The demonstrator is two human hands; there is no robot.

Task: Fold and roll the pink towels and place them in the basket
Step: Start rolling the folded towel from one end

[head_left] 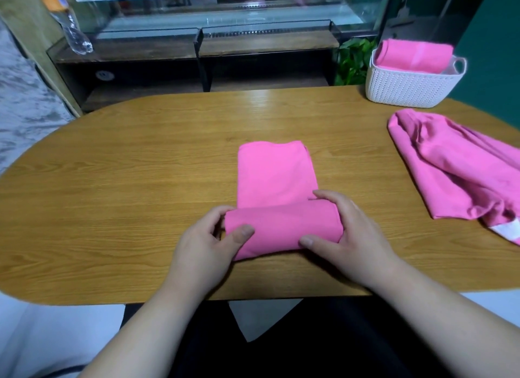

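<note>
Closest to me, my two bare forearms reach out over the near edge of the wooden table (112,181). My left hand (208,245) grips the left end of the half-rolled pink towel (281,226): the thumb lies on top of the roll and the fingers curl round its far side. My right hand (351,237) grips the right end the same way, thumb pressed on the near face of the roll, fingers wrapped over the top and back. Both hands are closed on the cloth, and the thick rolled part lies crosswise between them on the tabletop.

Just beyond my fingers, the unrolled part of the same towel lies flat on the table, a folded strip running straight away from the roll.

Off to the right of my right hand and well apart from it, a crumpled pink towel (455,169) lies in a loose heap, reaching the table's right side, with a white label showing at its near corner.

Past that heap, at the far right of the table, stands a white woven-pattern basket (408,88) with a rolled pink towel (413,55) lying in it.

Beside the basket, behind the table, is a green leafy plant (354,60). Farthest off, ahead of my grip, stands a glass cabinet (225,12), and at its left end a clear plastic bottle (70,26).
</note>
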